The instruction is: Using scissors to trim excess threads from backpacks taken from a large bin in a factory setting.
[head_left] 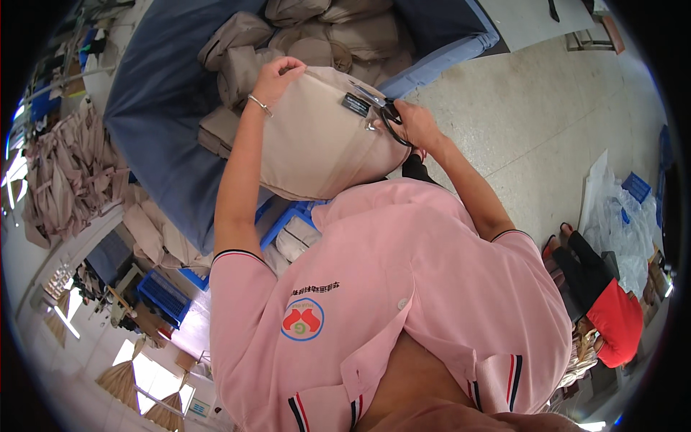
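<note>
While the left hand (pixel 279 81), at the upper centre of the frame, has its fingers pinched on the top edge of a rounded beige fabric bag (pixel 306 137), the right hand (pixel 417 124), just right of centre, has its fingers closed around the black looped handles of a pair of scissors with silver blades (pixel 391 119). The bag is at the upper centre, in front of the person's pale pink short-sleeved shirt (pixel 439 266). The blades point toward the upper left, beside a small black rectangular label (pixel 355 104) on the bag; whether they touch the fabric cannot be told.

Behind the bag, at the top of the frame, more beige fabric bags (pixel 363 37) lie heaped in a large dark blue fabric-sided bin (pixel 162 137). At the lower left is a blue plastic crate (pixel 164 297); at the right edge, a co-worker in a red top (pixel 615 320) is in view.
</note>
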`<state>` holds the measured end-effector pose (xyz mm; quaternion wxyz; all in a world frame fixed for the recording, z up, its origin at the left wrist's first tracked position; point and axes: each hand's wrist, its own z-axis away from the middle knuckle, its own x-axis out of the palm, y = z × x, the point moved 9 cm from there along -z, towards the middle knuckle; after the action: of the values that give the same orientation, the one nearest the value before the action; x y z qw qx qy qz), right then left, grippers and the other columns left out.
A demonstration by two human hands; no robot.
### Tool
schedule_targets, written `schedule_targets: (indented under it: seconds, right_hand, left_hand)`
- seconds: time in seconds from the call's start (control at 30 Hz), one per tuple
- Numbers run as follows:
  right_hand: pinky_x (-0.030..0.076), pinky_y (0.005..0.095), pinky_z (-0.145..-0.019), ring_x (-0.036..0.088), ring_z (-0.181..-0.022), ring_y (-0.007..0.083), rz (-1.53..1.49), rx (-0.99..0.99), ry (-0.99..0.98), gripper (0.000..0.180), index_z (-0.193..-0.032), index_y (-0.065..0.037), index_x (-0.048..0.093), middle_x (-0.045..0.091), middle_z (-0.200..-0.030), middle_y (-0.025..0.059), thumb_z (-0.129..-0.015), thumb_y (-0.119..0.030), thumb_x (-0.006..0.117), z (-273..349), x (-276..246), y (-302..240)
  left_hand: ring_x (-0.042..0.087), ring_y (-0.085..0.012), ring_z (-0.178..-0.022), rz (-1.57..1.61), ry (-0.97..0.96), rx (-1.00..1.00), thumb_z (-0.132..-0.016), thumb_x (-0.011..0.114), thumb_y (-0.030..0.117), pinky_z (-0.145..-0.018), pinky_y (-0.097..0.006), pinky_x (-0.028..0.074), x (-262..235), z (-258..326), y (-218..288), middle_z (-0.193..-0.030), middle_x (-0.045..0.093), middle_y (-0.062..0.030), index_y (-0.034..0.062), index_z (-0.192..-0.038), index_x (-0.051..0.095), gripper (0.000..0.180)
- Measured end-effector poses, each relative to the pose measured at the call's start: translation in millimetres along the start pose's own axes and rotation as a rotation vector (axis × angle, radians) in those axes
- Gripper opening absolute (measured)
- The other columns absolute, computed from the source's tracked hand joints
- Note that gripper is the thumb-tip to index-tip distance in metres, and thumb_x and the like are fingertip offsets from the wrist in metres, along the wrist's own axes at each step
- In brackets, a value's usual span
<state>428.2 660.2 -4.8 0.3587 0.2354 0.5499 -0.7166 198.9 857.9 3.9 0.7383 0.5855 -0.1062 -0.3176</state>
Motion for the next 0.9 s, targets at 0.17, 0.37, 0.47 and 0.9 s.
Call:
schedule_targets:
  seconds: [0.17,0.37,0.47,0.9]
  right_hand:
    - [0.051,0.0476,-0.067,0.064,-0.076,0.0397,0.049,0.036,0.015,0.064,-0.085,-0.003,0.057,0.066,-0.082,0.0183,-0.078,-0.067,0.062,5.6,-14.2,-10.9]
    - [0.051,0.0469,-0.067,0.064,-0.076,0.0392,0.036,0.023,-0.094,0.065,-0.085,-0.003,0.057,0.066,-0.081,0.0190,-0.078,-0.068,0.062,-2.0,-15.4,-20.4]
    - [0.051,0.0471,-0.066,0.064,-0.075,0.0396,0.031,0.018,-0.079,0.066,-0.083,-0.003,0.056,0.066,-0.079,0.0193,-0.077,-0.068,0.062,-2.4,-12.1,-18.2]
    - [0.050,0.0476,-0.063,0.063,-0.070,0.0407,0.024,0.000,-0.027,0.066,-0.078,-0.003,0.057,0.065,-0.072,0.0201,-0.077,-0.068,0.062,-2.2,-10.5,-20.0]
  left_hand:
    - [0.054,-0.0042,-0.084,-0.004,-0.070,-0.041,-0.088,0.068,0.012,-0.077,-0.019,0.042,2.3,1.3,2.8,-0.090,0.061,0.0046,0.0041,-0.097,0.068,0.012]
    - [0.055,-0.0049,-0.087,0.018,-0.087,-0.069,-0.087,0.069,0.012,-0.081,-0.020,0.042,2.5,1.7,3.2,-0.093,0.063,0.0037,0.0031,-0.098,0.068,0.014]
    - [0.054,-0.0052,-0.081,0.069,-0.057,-0.048,-0.086,0.070,0.013,-0.075,-0.020,0.043,3.0,2.1,4.4,-0.088,0.063,0.0040,0.0023,-0.093,0.069,0.013]
    - [0.054,-0.0052,-0.083,0.114,-0.086,-0.070,-0.085,0.070,0.012,-0.076,-0.020,0.043,1.2,1.0,-5.5,-0.090,0.063,0.0034,0.0020,-0.094,0.069,0.013]
